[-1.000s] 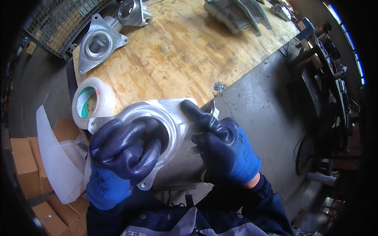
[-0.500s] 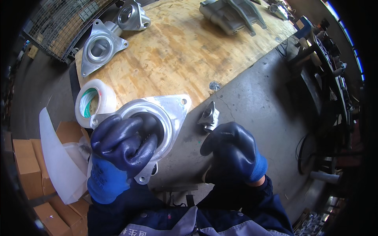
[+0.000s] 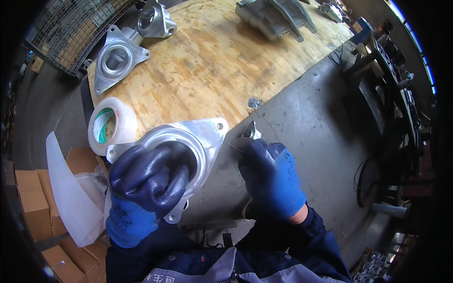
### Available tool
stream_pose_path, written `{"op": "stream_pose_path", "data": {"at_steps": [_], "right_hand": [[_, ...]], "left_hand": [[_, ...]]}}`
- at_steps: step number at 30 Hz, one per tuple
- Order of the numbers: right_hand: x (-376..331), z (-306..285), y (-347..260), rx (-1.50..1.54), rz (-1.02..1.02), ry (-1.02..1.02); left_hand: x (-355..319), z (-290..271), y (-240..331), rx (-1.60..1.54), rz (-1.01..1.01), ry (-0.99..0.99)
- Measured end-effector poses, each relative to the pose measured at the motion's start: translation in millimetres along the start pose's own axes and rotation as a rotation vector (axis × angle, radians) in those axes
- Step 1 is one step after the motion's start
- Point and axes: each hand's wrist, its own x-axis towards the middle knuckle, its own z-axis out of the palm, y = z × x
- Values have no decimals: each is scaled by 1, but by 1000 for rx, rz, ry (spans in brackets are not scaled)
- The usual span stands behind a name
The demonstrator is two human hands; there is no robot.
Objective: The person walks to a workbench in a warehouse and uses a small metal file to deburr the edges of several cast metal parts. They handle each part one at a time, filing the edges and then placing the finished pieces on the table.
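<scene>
My left hand [image 3: 146, 177], in a dark-blue coated glove, is closed on a silver metal flange casting [image 3: 210, 134]. Its fingers reach into the casting's round bore and hide part of the rim. The casting is held in front of the bench's near edge, its pointed ears with bolt holes sticking out. To its right my right hand [image 3: 271, 172], gloved alike, is closed and apart from the casting. A faint thin line shows at its fingertips; I cannot make out what it holds. Beyond that hand a small metal part [image 3: 254, 129] is partly covered.
On the plywood bench [image 3: 207, 66] are a roll of clear tape [image 3: 126, 123], two similar castings [image 3: 115, 61] [image 3: 155, 21] and a large grey casting [image 3: 273, 19]. Cardboard boxes [image 3: 33, 203] and a white sheet [image 3: 71, 193] sit at left. A wire cage [image 3: 71, 33] stands behind.
My right hand has moved slightly left and up, turning so the back of its glove shows, and now covers more of the small metal part. My left hand keeps its hold on the casting.
</scene>
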Motion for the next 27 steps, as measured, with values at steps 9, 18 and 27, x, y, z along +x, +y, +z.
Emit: {"op": "stream_pose_path", "data": {"at_steps": [9, 18, 27], "right_hand": [[1, -5, -16, -100, 9, -129], [-17, -9, 12, 544, 124, -213], [-21, -14, 36, 639, 466, -668]], "left_hand": [[1, -3, 1, -45, -18, -5], [-7, 3, 2, -123, -29, 37], [-56, -3, -2, 36, -129, 319]]}}
